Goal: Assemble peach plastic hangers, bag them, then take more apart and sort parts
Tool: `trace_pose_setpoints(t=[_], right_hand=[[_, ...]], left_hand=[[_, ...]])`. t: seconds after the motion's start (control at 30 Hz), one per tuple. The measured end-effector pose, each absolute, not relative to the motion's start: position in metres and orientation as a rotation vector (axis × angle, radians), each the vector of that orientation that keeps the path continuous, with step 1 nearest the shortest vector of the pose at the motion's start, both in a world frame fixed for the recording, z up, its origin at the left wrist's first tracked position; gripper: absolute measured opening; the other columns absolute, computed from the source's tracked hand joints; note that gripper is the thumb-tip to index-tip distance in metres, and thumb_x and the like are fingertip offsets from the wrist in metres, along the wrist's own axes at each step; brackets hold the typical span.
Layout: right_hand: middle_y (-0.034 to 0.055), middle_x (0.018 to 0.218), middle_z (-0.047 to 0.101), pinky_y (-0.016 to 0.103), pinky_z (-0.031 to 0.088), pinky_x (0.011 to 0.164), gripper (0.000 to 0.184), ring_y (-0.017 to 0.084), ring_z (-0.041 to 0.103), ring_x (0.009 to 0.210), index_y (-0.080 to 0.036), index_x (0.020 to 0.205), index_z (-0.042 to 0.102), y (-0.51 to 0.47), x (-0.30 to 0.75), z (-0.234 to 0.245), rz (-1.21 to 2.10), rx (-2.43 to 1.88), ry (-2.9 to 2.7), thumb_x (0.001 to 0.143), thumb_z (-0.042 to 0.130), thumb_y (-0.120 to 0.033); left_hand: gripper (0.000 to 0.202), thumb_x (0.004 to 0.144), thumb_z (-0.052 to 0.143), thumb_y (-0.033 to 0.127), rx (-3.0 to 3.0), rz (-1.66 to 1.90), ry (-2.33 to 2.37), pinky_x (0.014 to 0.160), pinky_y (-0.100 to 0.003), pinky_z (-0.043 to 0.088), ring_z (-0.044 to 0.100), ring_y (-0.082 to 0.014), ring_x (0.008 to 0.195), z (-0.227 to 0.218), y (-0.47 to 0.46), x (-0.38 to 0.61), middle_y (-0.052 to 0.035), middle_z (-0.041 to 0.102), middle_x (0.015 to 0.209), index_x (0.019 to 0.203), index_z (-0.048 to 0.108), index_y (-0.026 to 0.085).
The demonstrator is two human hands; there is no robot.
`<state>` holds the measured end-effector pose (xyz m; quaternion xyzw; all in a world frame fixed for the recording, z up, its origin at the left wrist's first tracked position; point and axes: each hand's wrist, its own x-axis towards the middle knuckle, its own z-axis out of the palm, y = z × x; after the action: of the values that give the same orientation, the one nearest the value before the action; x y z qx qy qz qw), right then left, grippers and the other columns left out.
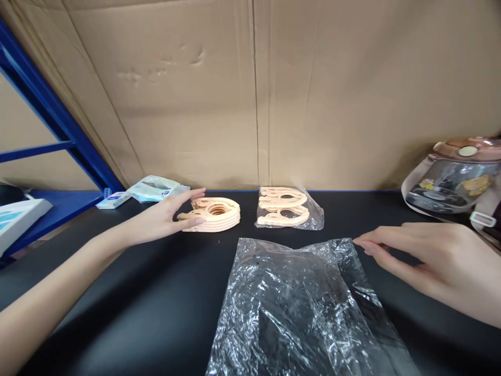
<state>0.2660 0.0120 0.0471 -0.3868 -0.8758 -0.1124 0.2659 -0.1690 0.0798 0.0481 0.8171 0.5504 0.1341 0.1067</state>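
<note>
My left hand (168, 216) reaches across the black table (129, 292) and closes thumb and fingers around a stack of peach plastic ring-shaped pieces (219, 213). My right hand (426, 258) lies low at the right, its fingertips pressed together at the top right corner of a crumpled clear plastic bag (297, 308) spread flat in front of me. A second set of the peach pieces, sealed in a clear bag (287, 208), rests just behind it near the cardboard wall.
A cardboard wall (274, 94) closes the back of the table. A blue metal rack (47, 109) stands at the left with white and light-blue packets (154, 188) beside it. A transparent water jug with a brown lid (457, 177) sits at the far right.
</note>
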Motion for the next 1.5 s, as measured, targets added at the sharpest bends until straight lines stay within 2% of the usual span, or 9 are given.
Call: trace_pose_setpoints(t=[0.27, 0.4, 0.63, 0.8, 1.03, 1.23, 1.3, 1.4, 1.5], right_hand=[[0.0014, 0.081, 0.076, 0.031, 0.055, 0.050, 0.029, 0.019, 0.071, 0.061, -0.020, 0.093, 0.070, 0.009, 0.259, 0.049, -0.434, -0.943, -2.471, 0.096, 0.042, -0.029], [0.0009, 0.082, 0.076, 0.032, 0.055, 0.051, 0.029, 0.019, 0.071, 0.061, -0.020, 0.094, 0.070, 0.008, 0.259, 0.046, -0.416, -0.964, -2.481, 0.097, 0.042, -0.028], [0.0021, 0.082, 0.075, 0.032, 0.053, 0.053, 0.028, 0.018, 0.069, 0.061, -0.019, 0.098, 0.069, 0.008, 0.258, 0.043, -0.383, -0.943, -2.484, 0.097, 0.043, -0.028], [0.0020, 0.078, 0.074, 0.031, 0.052, 0.053, 0.027, 0.017, 0.067, 0.059, -0.019, 0.097, 0.070, 0.008, 0.256, 0.041, -0.360, -0.928, -2.492, 0.097, 0.044, -0.027], [0.0027, 0.079, 0.073, 0.031, 0.050, 0.054, 0.030, 0.017, 0.066, 0.059, -0.020, 0.098, 0.070, 0.007, 0.254, 0.040, -0.296, -0.957, -2.523, 0.098, 0.041, -0.028], [0.0029, 0.079, 0.073, 0.032, 0.050, 0.055, 0.025, 0.017, 0.066, 0.060, -0.018, 0.097, 0.068, 0.006, 0.253, 0.039, -0.322, -0.915, -2.503, 0.097, 0.044, -0.025], [0.0037, 0.084, 0.072, 0.033, 0.052, 0.060, 0.022, 0.018, 0.067, 0.065, -0.018, 0.099, 0.067, 0.005, 0.252, 0.039, -0.293, -0.917, -2.476, 0.096, 0.045, -0.023], [0.0074, 0.105, 0.069, 0.035, 0.054, 0.074, 0.021, 0.020, 0.067, 0.088, -0.019, 0.108, 0.063, 0.000, 0.245, 0.040, -0.260, -0.901, -2.402, 0.094, 0.049, -0.022], [0.0115, 0.128, 0.058, 0.040, 0.052, 0.089, 0.032, 0.025, 0.058, 0.113, -0.021, 0.123, 0.056, -0.007, 0.235, 0.040, -0.296, -0.863, -2.349, 0.091, 0.055, -0.026]], left_hand=[[0.079, 0.081, 0.061, 0.057, 2.401, 0.393, 1.643, 0.106, -0.040, 0.033, 0.047, -0.0272, 0.126, 0.056, 0.080, -0.169, -0.0085, 0.052, 0.137, 0.145, 0.031, 0.022], [0.083, 0.078, 0.063, 0.059, 2.432, 0.371, 1.636, 0.107, -0.040, 0.033, 0.045, -0.0282, 0.128, 0.055, 0.079, -0.170, -0.0107, 0.048, 0.142, 0.145, 0.032, 0.021], [0.081, 0.080, 0.060, 0.058, 2.464, 0.377, 1.644, 0.104, -0.037, 0.036, 0.052, -0.0256, 0.121, 0.053, 0.080, -0.168, -0.0085, 0.056, 0.133, 0.146, 0.030, 0.023], [0.084, 0.080, 0.060, 0.060, 2.437, 0.340, 1.662, 0.104, -0.038, 0.036, 0.050, -0.0269, 0.123, 0.055, 0.077, -0.165, -0.0089, 0.053, 0.137, 0.147, 0.027, 0.022], [0.075, 0.083, 0.059, 0.057, 2.456, 0.398, 1.611, 0.104, -0.043, 0.036, 0.051, -0.0292, 0.121, 0.056, 0.073, -0.160, -0.0113, 0.055, 0.131, 0.142, 0.033, 0.018], [0.070, 0.084, 0.061, 0.049, 2.476, 0.522, 1.641, 0.101, -0.038, 0.042, 0.046, -0.0296, 0.128, 0.063, 0.065, -0.153, -0.0101, 0.048, 0.138, 0.140, 0.033, 0.018], [0.068, 0.083, 0.062, 0.051, 2.558, 0.590, 1.669, 0.101, -0.040, 0.041, 0.049, -0.0307, 0.124, 0.066, 0.062, -0.144, -0.0111, 0.049, 0.135, 0.137, 0.036, 0.017], [0.067, 0.081, 0.063, 0.051, 2.727, 0.761, 1.590, 0.102, -0.043, 0.040, 0.051, -0.0316, 0.118, 0.065, 0.052, -0.120, -0.0126, 0.050, 0.130, 0.133, 0.039, 0.016], [0.067, 0.080, 0.066, 0.041, 2.894, 0.885, 1.375, 0.099, -0.043, 0.042, 0.051, -0.0303, 0.116, 0.060, 0.031, -0.082, -0.0107, 0.051, 0.125, 0.136, 0.035, 0.020]])
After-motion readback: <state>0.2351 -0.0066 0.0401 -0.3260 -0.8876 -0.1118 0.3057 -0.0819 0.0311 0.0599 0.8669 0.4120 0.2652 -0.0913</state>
